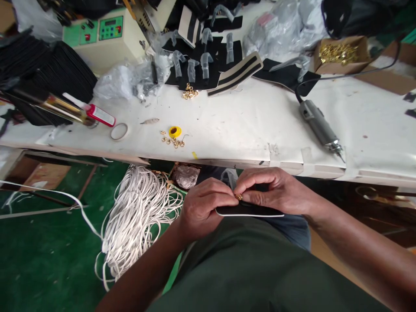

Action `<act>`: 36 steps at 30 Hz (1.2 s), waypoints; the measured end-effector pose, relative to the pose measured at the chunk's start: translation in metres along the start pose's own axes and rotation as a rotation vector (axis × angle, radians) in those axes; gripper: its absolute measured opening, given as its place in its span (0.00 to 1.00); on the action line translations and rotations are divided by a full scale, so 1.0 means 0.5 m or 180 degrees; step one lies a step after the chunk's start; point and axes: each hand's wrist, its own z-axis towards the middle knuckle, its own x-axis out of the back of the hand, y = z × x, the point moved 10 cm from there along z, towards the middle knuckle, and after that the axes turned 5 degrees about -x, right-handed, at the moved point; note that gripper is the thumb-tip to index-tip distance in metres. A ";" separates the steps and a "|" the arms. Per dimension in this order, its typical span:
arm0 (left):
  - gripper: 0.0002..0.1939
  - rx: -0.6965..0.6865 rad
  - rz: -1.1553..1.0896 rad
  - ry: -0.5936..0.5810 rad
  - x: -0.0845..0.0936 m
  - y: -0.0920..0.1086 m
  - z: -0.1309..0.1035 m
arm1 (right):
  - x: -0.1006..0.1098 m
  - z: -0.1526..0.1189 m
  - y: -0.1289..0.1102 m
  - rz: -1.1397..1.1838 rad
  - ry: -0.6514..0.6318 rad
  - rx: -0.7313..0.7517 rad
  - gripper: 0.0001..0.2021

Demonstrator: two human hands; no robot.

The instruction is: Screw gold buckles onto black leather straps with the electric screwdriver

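Close to my body, below the bench edge, my left hand (206, 203) grips one side of a black flat panel (250, 210) with a pale edge. The fingers of my right hand (271, 188) pinch a small gold metal fitting (239, 196) against the panel's upper side, and the left fingertips touch there too. A strip of clear plastic wrap (231, 177) rises from the panel behind my fingers. Its exact shape under the hands is hidden.
On the white bench (234, 125) lie a grey power screwdriver (320, 125), a yellow ring (174, 131), loose gold fittings (190, 92), a red-labelled bottle (100, 115) and several black panels (191, 65). A box of gold pieces (341, 54) stands at right. White cord (136, 216) is heaped below.
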 end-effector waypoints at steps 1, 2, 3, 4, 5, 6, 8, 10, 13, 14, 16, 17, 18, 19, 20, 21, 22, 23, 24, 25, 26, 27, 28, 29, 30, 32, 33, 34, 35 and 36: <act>0.09 -0.0004 -0.0009 -0.0016 -0.001 0.000 0.000 | 0.000 0.000 0.000 0.0048 -0.0020 0.0035 0.07; 0.09 -0.0008 -0.0031 -0.0034 -0.002 0.001 0.000 | 0.002 0.000 0.000 0.0070 -0.0024 0.0043 0.07; 0.10 -0.0015 -0.0060 -0.0049 -0.003 0.002 0.001 | 0.006 -0.001 0.000 0.0050 -0.0010 0.0039 0.07; 0.11 -0.0028 -0.0084 -0.0059 -0.004 0.004 0.001 | 0.011 -0.002 -0.003 -0.0019 0.0012 0.0047 0.07; 0.12 -0.0041 -0.0094 -0.0059 -0.003 0.006 0.002 | 0.018 -0.005 -0.008 -0.0135 0.0041 0.0070 0.07; 0.12 -0.0053 -0.0086 -0.0053 -0.002 0.008 0.003 | 0.025 -0.009 -0.016 -0.0288 0.0057 0.0110 0.07; 0.12 -0.0069 -0.0029 -0.0054 0.001 0.013 0.005 | 0.033 -0.017 -0.038 -0.0635 0.0012 0.0215 0.07; 0.10 -0.0078 0.0025 -0.0103 0.001 0.017 0.007 | 0.034 -0.024 -0.056 -0.0978 -0.0113 0.0271 0.07; 0.08 -0.0136 0.0085 -0.0229 -0.002 0.022 0.010 | 0.025 -0.028 -0.070 -0.1395 -0.0308 0.0354 0.09; 0.07 -0.0168 0.0111 -0.0273 -0.003 0.024 0.012 | 0.020 -0.028 -0.071 -0.1487 -0.0361 0.0394 0.09; 0.06 -0.0229 0.0159 -0.0364 -0.008 0.027 0.014 | 0.014 -0.028 -0.071 -0.1586 -0.0430 0.0463 0.10; 0.05 -0.0240 0.0177 -0.0396 -0.010 0.028 0.014 | 0.011 -0.027 -0.070 -0.1607 -0.0453 0.0479 0.10; 0.05 -0.0240 0.0191 -0.0414 -0.012 0.028 0.014 | 0.010 -0.026 -0.068 -0.1619 -0.0480 0.0474 0.10; 0.05 -0.0239 0.0201 -0.0435 -0.015 0.028 0.014 | 0.008 -0.026 -0.066 -0.1617 -0.0513 0.0459 0.10; 0.05 -0.0236 0.0204 -0.0452 -0.017 0.027 0.013 | 0.007 -0.025 -0.064 -0.1599 -0.0552 0.0426 0.11; 0.05 -0.0236 0.0205 -0.0457 -0.019 0.028 0.012 | 0.005 -0.025 -0.062 -0.1559 -0.0590 0.0384 0.11; 0.05 -0.0246 0.0209 -0.0464 -0.021 0.029 0.011 | 0.004 -0.025 -0.060 -0.1496 -0.0627 0.0341 0.10; 0.05 -0.0259 0.0218 -0.0471 -0.023 0.029 0.010 | 0.003 -0.025 -0.060 -0.1411 -0.0649 0.0307 0.10; 0.05 -0.0274 0.0235 -0.0480 -0.025 0.030 0.010 | 0.003 -0.024 -0.059 -0.1316 -0.0650 0.0281 0.10; 0.05 -0.0278 0.0255 -0.0474 -0.026 0.031 0.009 | 0.004 -0.024 -0.059 -0.1223 -0.0642 0.0263 0.10; 0.06 -0.0279 0.0277 -0.0469 -0.027 0.031 0.009 | 0.005 -0.024 -0.058 -0.1143 -0.0625 0.0255 0.10; 0.06 -0.0277 0.0295 -0.0474 -0.028 0.031 0.009 | 0.006 -0.024 -0.058 -0.1084 -0.0602 0.0256 0.10; 0.06 -0.0269 0.0305 -0.0470 -0.028 0.031 0.009 | 0.007 -0.024 -0.058 -0.1052 -0.0583 0.0262 0.10; 0.06 -0.0257 0.0307 -0.0460 -0.028 0.031 0.009 | 0.007 -0.025 -0.058 -0.1041 -0.0567 0.0282 0.10; 0.06 -0.0248 0.0306 -0.0462 -0.029 0.030 0.009 | 0.007 -0.026 -0.060 -0.1051 -0.0558 0.0315 0.09; 0.06 -0.0222 0.0317 -0.0460 -0.030 0.030 0.009 | 0.007 -0.028 -0.063 -0.1131 -0.0536 0.0394 0.09; 0.06 -0.0205 0.0331 -0.0446 -0.030 0.030 0.009 | 0.006 -0.029 -0.065 -0.1189 -0.0528 0.0430 0.09; 0.06 -0.0194 0.0349 -0.0432 -0.029 0.030 0.010 | 0.006 -0.030 -0.066 -0.1248 -0.0516 0.0461 0.09; 0.07 -0.0184 0.0369 -0.0420 -0.029 0.030 0.010 | 0.006 -0.030 -0.067 -0.1303 -0.0499 0.0470 0.09; 0.07 -0.0185 0.0384 -0.0403 -0.028 0.030 0.011 | 0.007 -0.030 -0.067 -0.1346 -0.0471 0.0469 0.09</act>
